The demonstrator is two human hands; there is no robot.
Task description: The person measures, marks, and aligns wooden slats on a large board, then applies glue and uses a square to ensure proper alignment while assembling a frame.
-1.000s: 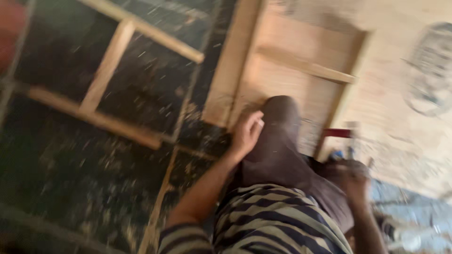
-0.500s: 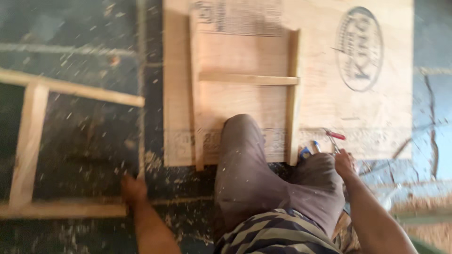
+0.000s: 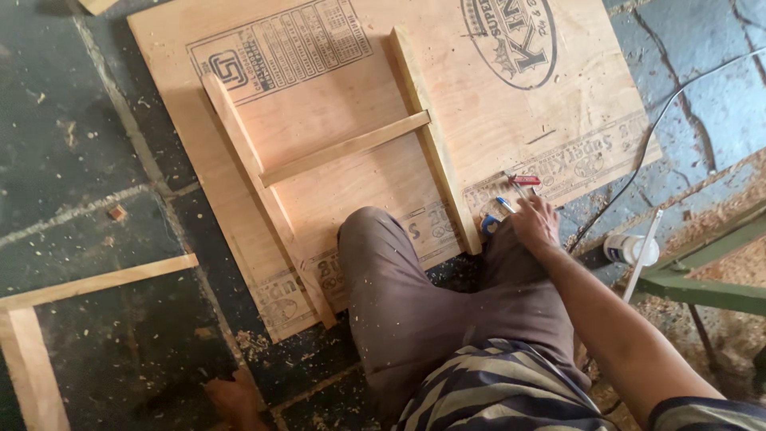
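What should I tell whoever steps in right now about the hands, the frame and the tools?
Right hand: reaching to the small tools on the plywood, a red-handled one and a blue one; whether it grips any is unclear.
Left hand: flat on the floor, holding nothing.
Frame: two long strips with one cross strip between them, lying on the plywood, right strip's end by the right hand.
Second frame: on the floor, left edge.
White bottle: on the floor, right.
Done: cross strip set in place.
Left: fixing cannot be judged.
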